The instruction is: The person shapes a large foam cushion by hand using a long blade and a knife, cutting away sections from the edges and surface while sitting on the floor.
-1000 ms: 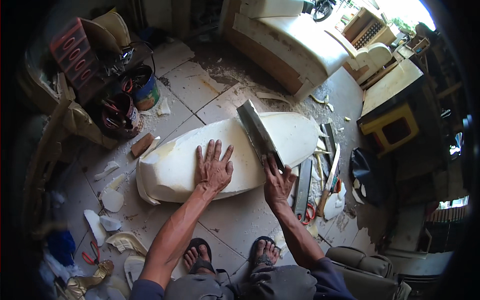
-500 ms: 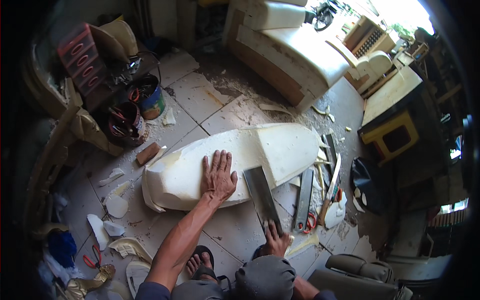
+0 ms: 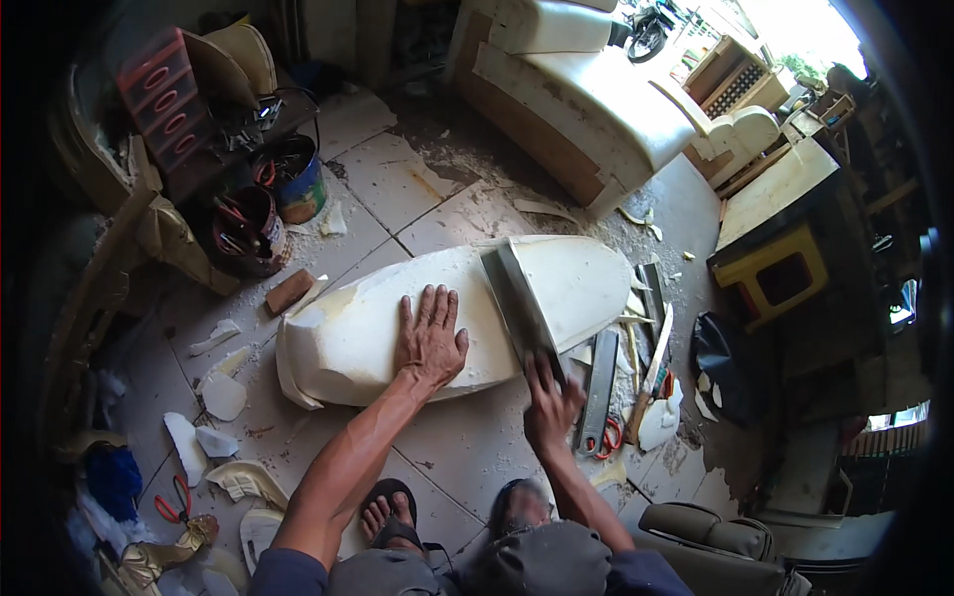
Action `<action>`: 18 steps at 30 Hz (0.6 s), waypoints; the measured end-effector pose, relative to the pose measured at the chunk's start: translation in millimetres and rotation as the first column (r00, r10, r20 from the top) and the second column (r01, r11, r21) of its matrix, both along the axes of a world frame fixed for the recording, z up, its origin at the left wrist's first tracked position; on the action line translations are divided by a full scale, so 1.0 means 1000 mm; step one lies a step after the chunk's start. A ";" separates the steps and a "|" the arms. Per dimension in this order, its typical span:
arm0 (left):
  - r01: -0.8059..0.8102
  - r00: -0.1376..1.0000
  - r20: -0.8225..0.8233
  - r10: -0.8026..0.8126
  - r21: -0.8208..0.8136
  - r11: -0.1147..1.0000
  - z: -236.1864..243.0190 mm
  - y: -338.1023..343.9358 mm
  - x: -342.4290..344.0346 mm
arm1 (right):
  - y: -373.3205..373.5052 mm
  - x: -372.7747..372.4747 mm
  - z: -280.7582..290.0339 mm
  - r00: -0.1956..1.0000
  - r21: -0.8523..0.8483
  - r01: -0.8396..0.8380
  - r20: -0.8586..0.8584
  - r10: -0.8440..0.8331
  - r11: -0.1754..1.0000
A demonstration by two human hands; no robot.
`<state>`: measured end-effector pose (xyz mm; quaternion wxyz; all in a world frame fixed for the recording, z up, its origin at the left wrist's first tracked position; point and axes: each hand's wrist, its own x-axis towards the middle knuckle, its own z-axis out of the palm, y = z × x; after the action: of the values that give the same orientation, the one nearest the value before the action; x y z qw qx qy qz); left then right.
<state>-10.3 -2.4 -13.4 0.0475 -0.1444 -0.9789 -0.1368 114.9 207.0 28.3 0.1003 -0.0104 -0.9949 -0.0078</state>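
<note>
A long cream foam seat pad, shaped like a motorcycle seat, lies on the tiled floor in front of me. My left hand is pressed flat on its left half, fingers stretched out. In my right hand, somewhat blurred, is the near end of a long flat grey bar. The bar lies across the pad, over the raised step near its middle, and reaches its far edge. The underside of the bar is hidden.
Right of the pad lie another flat grey bar, red-handled scissors and a long knife. Foam scraps and red-handled pliers lie at the left. Two tool buckets stand beyond, near a large cream seat.
My right hand has pushed the bar forward, away from me, so it now spans the pad. My left hand stays flat on the foam.
</note>
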 end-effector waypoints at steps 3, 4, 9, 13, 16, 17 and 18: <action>0.013 1.000 0.028 -0.013 0.010 1.000 0.003 -0.001 -0.002 | 0.009 -0.016 -0.002 0.998 0.090 -0.061 0.016 0.060 0.994; 0.002 1.000 0.019 -0.002 0.012 1.000 0.000 -0.005 -0.001 | 0.019 0.029 -0.012 0.996 0.114 -0.080 0.042 0.075 0.990; 0.038 0.999 0.030 -0.039 0.031 0.999 0.007 0.019 0.000 | 0.042 0.084 -0.007 0.999 0.032 -0.055 0.002 0.055 0.998; 0.024 0.999 0.028 -0.024 0.006 1.000 0.009 0.003 -0.006 | 0.008 -0.043 0.006 0.998 0.038 -0.069 0.005 0.069 0.997; 0.030 0.999 0.031 -0.031 0.028 0.999 0.002 0.006 0.000 | 0.045 0.082 -0.021 0.995 0.070 -0.077 0.065 0.072 0.995; 0.045 0.997 0.060 -0.047 0.038 0.998 0.009 0.017 0.000 | 0.056 0.075 -0.017 0.996 0.089 -0.079 0.042 0.075 0.993; 0.042 0.997 0.058 -0.044 0.044 0.998 0.011 0.027 -0.001 | 0.066 0.073 -0.013 0.997 0.107 -0.076 0.028 0.073 0.991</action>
<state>-11.0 24.2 -2.9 0.0188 -0.1604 -0.9733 -0.1630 187.6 272.9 15.4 0.0888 0.0324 -0.9938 -0.0582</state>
